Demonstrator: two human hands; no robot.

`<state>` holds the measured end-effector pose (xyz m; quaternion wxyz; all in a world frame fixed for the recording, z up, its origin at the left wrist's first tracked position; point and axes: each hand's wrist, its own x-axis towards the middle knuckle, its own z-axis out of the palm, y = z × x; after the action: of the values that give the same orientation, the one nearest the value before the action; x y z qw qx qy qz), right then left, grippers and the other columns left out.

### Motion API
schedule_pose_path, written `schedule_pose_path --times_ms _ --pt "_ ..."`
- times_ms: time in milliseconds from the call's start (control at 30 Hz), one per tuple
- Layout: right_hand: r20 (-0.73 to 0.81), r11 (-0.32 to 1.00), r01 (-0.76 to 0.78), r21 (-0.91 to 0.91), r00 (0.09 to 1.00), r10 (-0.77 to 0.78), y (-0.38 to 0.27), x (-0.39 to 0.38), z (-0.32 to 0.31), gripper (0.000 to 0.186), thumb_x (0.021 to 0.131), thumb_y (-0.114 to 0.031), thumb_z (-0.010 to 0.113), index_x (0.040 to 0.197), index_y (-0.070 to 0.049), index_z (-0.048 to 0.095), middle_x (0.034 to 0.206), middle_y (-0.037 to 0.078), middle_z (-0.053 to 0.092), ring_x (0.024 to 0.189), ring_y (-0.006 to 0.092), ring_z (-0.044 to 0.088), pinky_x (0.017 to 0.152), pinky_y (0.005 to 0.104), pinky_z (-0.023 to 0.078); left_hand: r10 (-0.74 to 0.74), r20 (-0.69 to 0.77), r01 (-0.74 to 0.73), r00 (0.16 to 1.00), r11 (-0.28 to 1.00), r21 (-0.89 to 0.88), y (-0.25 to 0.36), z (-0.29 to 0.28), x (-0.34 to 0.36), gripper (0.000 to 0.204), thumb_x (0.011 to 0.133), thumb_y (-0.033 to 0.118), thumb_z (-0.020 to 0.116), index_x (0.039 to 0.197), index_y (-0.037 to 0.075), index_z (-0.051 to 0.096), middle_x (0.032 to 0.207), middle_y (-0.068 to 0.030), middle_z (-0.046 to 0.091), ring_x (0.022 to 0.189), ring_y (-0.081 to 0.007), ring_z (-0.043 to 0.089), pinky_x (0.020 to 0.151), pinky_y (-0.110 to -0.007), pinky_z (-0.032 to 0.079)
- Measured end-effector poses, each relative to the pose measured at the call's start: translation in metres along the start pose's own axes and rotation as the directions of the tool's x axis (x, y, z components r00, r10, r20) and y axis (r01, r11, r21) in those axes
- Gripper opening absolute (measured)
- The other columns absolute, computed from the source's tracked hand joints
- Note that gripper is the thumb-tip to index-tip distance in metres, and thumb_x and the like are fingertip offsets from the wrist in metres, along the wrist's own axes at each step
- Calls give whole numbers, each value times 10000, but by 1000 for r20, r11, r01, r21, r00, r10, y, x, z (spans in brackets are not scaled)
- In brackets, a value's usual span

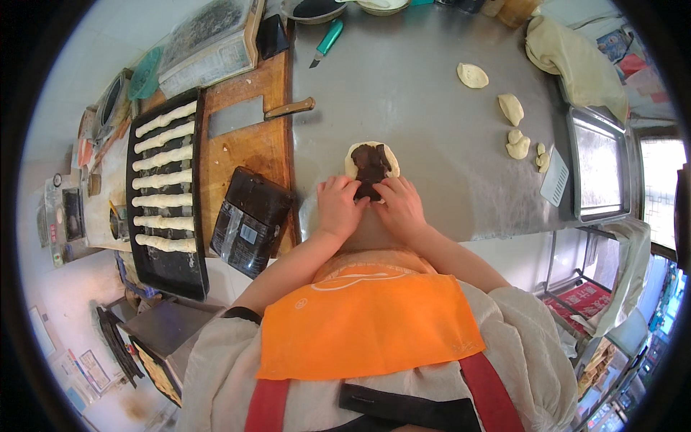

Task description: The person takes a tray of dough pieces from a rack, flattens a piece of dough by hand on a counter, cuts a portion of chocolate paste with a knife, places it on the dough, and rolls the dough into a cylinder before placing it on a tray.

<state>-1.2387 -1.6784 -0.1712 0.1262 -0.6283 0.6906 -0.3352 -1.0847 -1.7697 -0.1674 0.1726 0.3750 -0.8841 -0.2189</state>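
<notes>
On the metal worktop before me lies a flattened piece of dough, pale and oval, its middle covered with dark brown filling. My left hand and my right hand meet at its near end. Both have their fingers curled in and the tips pressed together on the near edge of the filled dough. My fingers partly hide what lies under them. To the left, a black plastic package rests near my left forearm.
A black baking tray with several dough strips stands at left. Beside it, a wooden board carries a cleaver. A teal utility knife lies farther back. Dough pieces, a slotted scraper and a metal tray sit right.
</notes>
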Motion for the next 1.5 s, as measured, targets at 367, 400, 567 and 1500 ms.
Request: schedule_pose_path --times_ms 367,400,567,1500 --pt "189 946 298 -126 943 -272 28 7 -6 182 814 -130 667 981 -58 673 945 38 587 946 238 554 819 391 437 395 -20 -393 918 917 69 -16 -3 -4 304 702 168 788 978 81 693 1049 -37 611 1013 -243 572 915 -426 398" --pt "149 965 242 -97 963 -227 27 8 -4 172 817 -130 661 970 -52 676 945 34 592 949 238 555 813 393 435 433 -5 -431 901 899 81 -19 -2 2 278 712 167 779 963 81 695 1033 -35 617 1010 -238 573 914 -425 399" --pt "57 989 25 -144 998 -17 2 -8 18 387 854 -217 664 1205 -60 624 1276 79 566 1232 265 495 1006 467 390 174 12 -172 985 980 -101 -25 2 18 200 744 144 731 929 91 680 931 -66 633 939 -252 594 870 -425 432" --pt "-67 756 -501 420 814 577 24 -18 -18 410 862 -133 719 1243 -10 632 1316 154 627 1268 315 551 1095 432 392 82 485 -169 871 976 138 -10 10 140 892 648 272 891 1379 16 449 1329 -116 554 1265 -325 505 1001 -454 466"
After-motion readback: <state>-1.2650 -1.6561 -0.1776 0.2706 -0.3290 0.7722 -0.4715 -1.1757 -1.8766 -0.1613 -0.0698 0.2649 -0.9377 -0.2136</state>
